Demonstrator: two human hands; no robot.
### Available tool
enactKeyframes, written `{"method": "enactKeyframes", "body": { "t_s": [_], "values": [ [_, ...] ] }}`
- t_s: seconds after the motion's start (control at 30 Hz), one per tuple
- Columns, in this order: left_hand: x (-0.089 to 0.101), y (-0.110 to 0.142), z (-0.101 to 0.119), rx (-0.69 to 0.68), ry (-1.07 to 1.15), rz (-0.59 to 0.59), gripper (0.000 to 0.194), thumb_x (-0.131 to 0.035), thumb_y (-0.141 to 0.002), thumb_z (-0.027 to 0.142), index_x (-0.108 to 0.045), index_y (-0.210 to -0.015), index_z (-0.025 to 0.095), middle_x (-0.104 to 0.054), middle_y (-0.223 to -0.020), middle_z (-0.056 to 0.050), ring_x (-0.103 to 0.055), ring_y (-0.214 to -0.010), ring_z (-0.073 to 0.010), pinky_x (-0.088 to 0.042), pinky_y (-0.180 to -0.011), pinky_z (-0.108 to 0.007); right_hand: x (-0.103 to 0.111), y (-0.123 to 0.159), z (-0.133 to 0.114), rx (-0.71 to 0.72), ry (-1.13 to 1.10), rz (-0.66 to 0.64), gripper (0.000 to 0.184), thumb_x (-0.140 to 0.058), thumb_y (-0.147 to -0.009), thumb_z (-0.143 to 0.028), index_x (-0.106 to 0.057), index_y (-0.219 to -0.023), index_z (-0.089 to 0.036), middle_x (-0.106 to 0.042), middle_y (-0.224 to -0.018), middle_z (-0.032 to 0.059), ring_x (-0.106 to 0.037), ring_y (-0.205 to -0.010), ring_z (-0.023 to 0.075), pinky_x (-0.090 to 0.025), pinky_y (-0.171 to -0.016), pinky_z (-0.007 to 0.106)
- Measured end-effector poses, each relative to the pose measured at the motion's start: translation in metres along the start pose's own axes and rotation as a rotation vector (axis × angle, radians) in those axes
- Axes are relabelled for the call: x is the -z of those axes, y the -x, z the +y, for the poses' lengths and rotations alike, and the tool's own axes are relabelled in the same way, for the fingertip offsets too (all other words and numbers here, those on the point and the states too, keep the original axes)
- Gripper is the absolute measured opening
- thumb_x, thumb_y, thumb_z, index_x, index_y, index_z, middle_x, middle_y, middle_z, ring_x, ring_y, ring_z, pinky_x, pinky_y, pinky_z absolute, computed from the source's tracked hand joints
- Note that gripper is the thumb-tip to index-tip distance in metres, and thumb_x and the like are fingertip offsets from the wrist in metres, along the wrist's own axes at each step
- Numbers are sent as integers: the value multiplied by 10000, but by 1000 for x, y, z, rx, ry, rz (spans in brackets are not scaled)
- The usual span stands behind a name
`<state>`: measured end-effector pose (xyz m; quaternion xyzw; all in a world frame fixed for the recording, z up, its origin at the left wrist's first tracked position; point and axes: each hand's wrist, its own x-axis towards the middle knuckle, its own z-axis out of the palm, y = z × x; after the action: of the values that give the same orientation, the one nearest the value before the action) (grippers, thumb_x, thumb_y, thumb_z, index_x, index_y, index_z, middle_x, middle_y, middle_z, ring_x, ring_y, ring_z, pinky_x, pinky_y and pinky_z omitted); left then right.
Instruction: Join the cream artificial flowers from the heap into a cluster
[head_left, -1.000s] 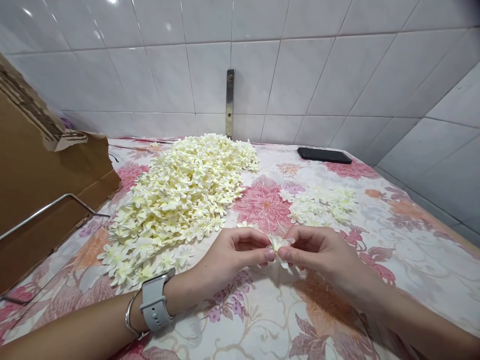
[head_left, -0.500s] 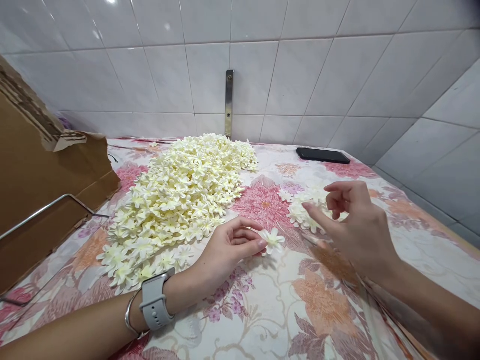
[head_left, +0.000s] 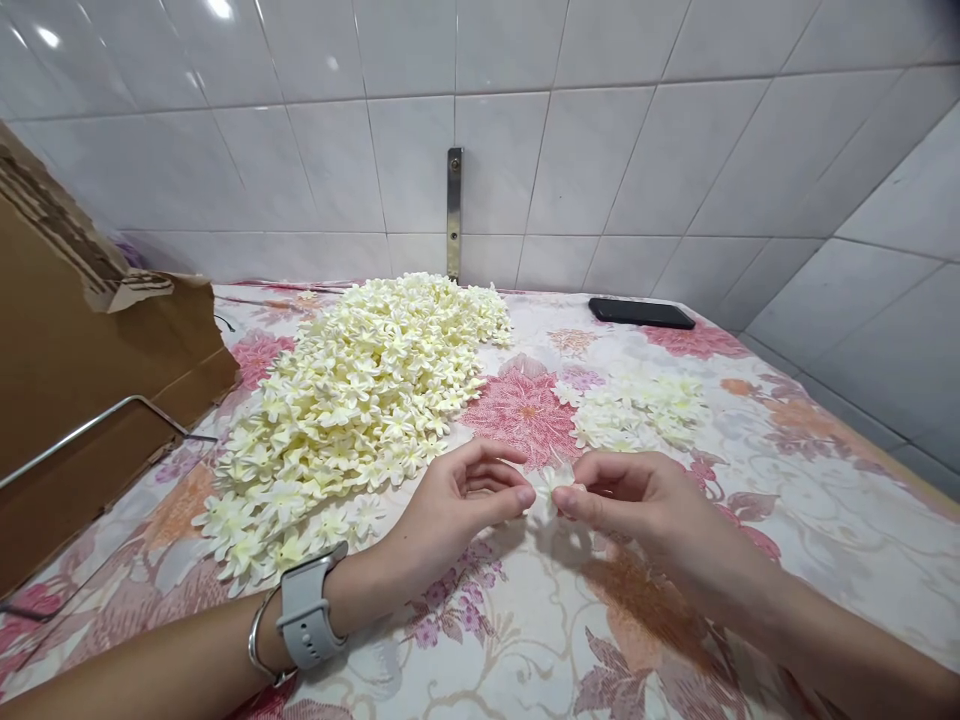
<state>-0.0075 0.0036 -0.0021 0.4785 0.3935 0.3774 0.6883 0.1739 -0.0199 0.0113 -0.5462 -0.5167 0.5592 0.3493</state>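
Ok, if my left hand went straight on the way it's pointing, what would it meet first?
Your left hand would probably meet the white petalled flower at your right hand first; depth is unclear, so they may be touching now.

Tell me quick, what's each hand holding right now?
Left hand: curled at the white flower; whether it grips can't be told.
Right hand: closed, pinching the white flower.

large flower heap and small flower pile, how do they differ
The large heap covers far more area than the small pile. The large heap rises in a thick mound, while the small pile lies low. The large heap looks yellower, the small pile whiter. Both lie on the patterned tablecloth.
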Motion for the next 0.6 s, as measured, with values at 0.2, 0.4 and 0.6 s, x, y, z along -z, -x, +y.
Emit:
{"method": "enactKeyframes", "body": {
  "t_s": [0.2, 0.4, 0.6],
  "values": [
    [-2, 3, 2, 70, 31, -113, 175, -760, -659, 189, -695, -820, 168, -669, -762, -13, -612, -715, -131, -465, -670, -236, -5, 0, 3, 8, -113, -54, 316, -795, -612, -298, -506, -575, -175, -517, -529, -60, -452, -491, 83, -313, -473, 198],
    [1, -1, -1, 4, 13, -83, 173, -751, -667, 186, -657, -811, 164, -636, -699, 11, -589, -675, -111, -452, -643, -219, 5, -1, -2, 34, -60, -171, 240, -719, -710, -377, -601, -663, -173, -503, -559, -45, -433, -497, 82, -312, -470, 202],
    [1, -2, -1, -26, -8, -12, 161, -719, -694, 187, -609, -810, 168, -613, -718, 12, -569, -710, -117, -461, -646, -225, 12, -6, 2, 18, 21, -163, 208, -679, -757, -365, -602, -698, -180, -521, -605, -36, -452, -523, 85, -327, -487, 207]
  ]
}}
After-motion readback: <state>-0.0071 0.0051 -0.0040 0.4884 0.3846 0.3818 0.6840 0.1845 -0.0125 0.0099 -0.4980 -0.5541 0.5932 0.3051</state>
